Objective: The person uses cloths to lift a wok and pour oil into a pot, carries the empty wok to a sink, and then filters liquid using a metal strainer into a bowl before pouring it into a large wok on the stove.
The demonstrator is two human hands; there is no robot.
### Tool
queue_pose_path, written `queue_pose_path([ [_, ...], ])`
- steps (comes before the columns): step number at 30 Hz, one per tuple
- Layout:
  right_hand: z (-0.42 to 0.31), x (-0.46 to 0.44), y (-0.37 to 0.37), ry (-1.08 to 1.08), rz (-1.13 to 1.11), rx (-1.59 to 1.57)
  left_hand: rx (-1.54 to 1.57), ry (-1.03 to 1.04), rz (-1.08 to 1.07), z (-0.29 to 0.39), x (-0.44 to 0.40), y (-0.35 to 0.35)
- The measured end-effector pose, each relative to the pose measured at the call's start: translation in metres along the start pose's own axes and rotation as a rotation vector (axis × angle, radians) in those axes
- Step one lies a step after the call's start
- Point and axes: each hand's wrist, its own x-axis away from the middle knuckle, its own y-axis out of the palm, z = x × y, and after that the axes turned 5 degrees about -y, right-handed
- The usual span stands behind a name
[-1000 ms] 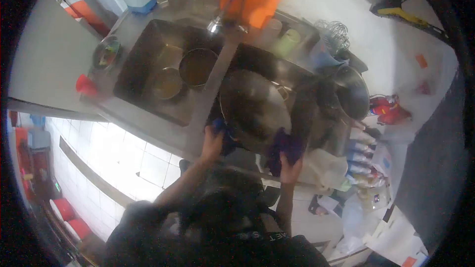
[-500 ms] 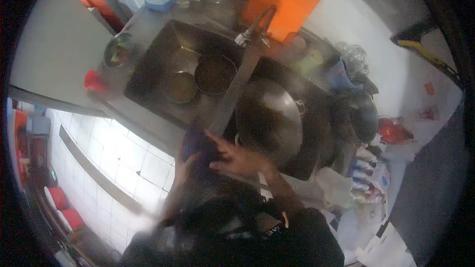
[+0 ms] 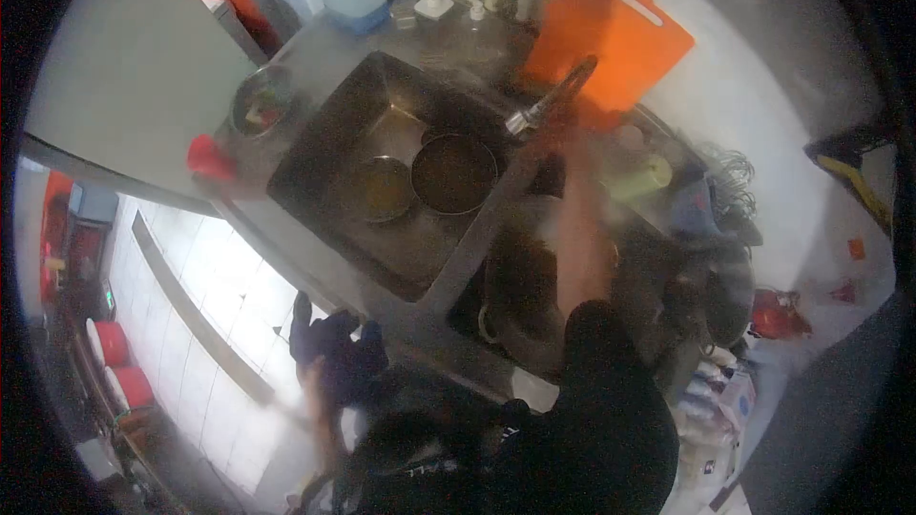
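Clutching a dark cloth (image 3: pixel 342 353) in my left hand (image 3: pixel 317 384) by the worktop's (image 3: pixel 320 246) front edge, I have my right hand (image 3: pixel 563 138), grip unclear, stretched to the back-edge tap (image 3: pixel 561 98), likely needing a sure touch.

Wht wall (image 3: pixel 739 86) upper R, partly shaded; wht tiled floor (image 3: pixel 229 291) lower L, v. bright, w/ dk strip (image 3: pixel 196 315) across; pale grey panel (image 3: pixel 124 86) upper L.

Faucet (image 3: pixel 520 121): gleaming as glossy metal, upper centre
Dark cloth (image 3: pixel 336 351): looking matt and creased, lower left
Orange board (image 3: pixel 611 43): resembling smooth, matt plastic, upper right
Sink (image 3: pixel 410 253): showing dull metal, centre
Floor tiles (image 3: pixel 186 291): shining smooth, left
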Motion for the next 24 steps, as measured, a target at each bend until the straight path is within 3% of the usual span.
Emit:
queue_pose_path([
  [4,-0.004,0.02,0.022,-0.124,0.237,-0.273,0.021,0.016,0.065,0.006,0.009,-0.01],
  [6,-0.001,0.027,0.031,-0.23,0.309,-0.265,0.024,0.022,0.081,0.009,0.01,-0.014],
  [10,0.033,0.044,-0.003,-0.947,0.004,1.289,0.039,0.056,0.066,0.009,0.006,-0.021],
  [11,0.043,0.05,0.007,-0.641,0.167,0.976,0.043,0.072,0.053,0.01,0.004,-0.02],
  [13,0.049,0.048,0.0,-0.157,0.339,0.784,0.05,0.11,0.015,0.012,0.003,-0.021],
  [14,0.042,0.044,0.001,-0.162,0.344,0.783,0.056,0.135,-0.013,0.013,0.001,-0.021],
  [16,0.036,0.048,-0.006,-0.407,0.387,0.988,0.046,0.161,-0.037,0.012,-0.001,-0.022],
  [18,0.015,0.075,0.036,-0.575,0.29,1.213,-0.075,0.155,0.085,0.008,0.0,-0.026],
  [21,-0.006,0.111,0.102,-0.547,0.079,1.429,0.004,0.137,0.036,0.016,-0.001,-0.024],
  [24,0.001,0.151,0.155,-0.578,0.03,1.634,0.084,0.111,-0.018,0.021,0.001,-0.027],
])
